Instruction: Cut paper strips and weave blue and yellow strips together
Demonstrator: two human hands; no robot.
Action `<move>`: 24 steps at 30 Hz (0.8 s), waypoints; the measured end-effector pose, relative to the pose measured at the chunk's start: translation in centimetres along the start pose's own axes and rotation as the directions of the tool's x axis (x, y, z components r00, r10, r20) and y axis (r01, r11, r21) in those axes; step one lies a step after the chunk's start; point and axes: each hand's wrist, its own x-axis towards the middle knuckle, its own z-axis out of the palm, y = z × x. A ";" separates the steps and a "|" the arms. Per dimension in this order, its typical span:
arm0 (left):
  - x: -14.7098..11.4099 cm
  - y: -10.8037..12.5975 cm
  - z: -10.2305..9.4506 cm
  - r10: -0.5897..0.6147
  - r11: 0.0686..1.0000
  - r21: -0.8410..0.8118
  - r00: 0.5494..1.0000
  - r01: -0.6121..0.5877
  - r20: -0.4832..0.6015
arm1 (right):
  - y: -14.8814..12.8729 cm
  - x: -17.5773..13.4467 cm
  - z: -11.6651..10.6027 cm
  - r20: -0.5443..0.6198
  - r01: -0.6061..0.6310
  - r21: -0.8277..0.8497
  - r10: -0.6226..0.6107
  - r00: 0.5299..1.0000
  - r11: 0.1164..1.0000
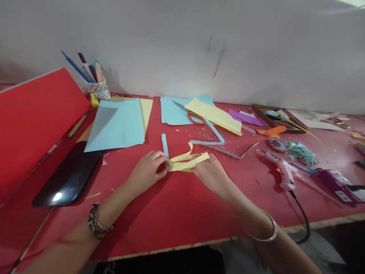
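Near the middle of the red table, my left hand point(150, 168) pinches the left end of several yellow paper strips point(186, 164). A bit of blue paper shows at its fingertips. The strips fan out to the right, where my right hand point(210, 173) is closed at their other side, its fingertips partly hidden behind the paper. A short blue paper strip point(164, 146) lies just beyond my left hand. Farther back, a bent blue paper strip point(209, 142) rests on the table beside a clear bent strip point(232, 154).
Blue sheets point(118, 125) and a dark phone point(67, 177) lie left. Behind are orange-handled scissors point(196, 118) under folded yellow paper point(215, 116). To the right are a pink glue gun point(285, 173) with a cord, a yarn bundle point(300, 153) and a purple power strip point(340, 184). A pen cup point(100, 90) stands back left.
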 end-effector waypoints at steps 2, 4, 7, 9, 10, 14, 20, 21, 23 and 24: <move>0.0 0.0 0.0 0.000 1.000 0.001 1.000 0.000 -0.003 | -0.1 -0.1 -0.1 0.061 -0.002 -0.040 0.005 0.998 0.999; 0.0 0.1 0.0 -0.010 1.000 0.004 1.000 0.010 0.004 | -0.3 0.0 0.0 0.098 -0.020 -0.062 0.026 0.995 0.998; 0.0 0.1 0.0 -0.041 0.999 0.010 0.999 0.041 0.026 | -0.3 0.2 0.3 0.063 -0.079 -0.057 0.082 0.995 0.995; 0.0 0.1 0.0 -0.056 0.998 0.012 0.998 0.056 0.034 | -0.2 0.4 0.5 0.024 -0.104 -0.046 0.105 0.994 0.994; 0.0 0.1 0.0 -0.057 0.998 0.009 0.998 0.057 0.034 | -0.1 0.4 0.6 -0.004 -0.104 -0.034 0.103 0.995 0.994; 0.1 0.0 0.0 -0.051 0.999 0.000 0.999 0.051 0.016 | 0.2 0.4 0.6 -0.147 -0.066 0.018 0.068 0.987 0.998; 0.1 -0.1 0.2 -0.052 0.999 0.010 0.999 0.051 0.014 | 0.2 0.3 0.4 -0.186 0.003 0.154 0.026 0.982 0.988; 0.1 -0.1 0.2 -0.051 0.999 0.016 0.999 0.050 0.012 | 0.2 0.4 0.4 -0.186 0.004 0.186 0.031 0.982 0.983; 0.2 0.0 0.3 -0.046 0.998 0.034 0.999 0.046 0.010 | 0.0 0.5 0.5 -0.191 0.000 0.240 0.047 0.980 0.971; 0.2 0.0 0.3 -0.046 0.998 0.047 0.999 0.046 0.011 | -0.1 0.5 0.5 -0.197 -0.001 0.263 0.055 0.979 0.965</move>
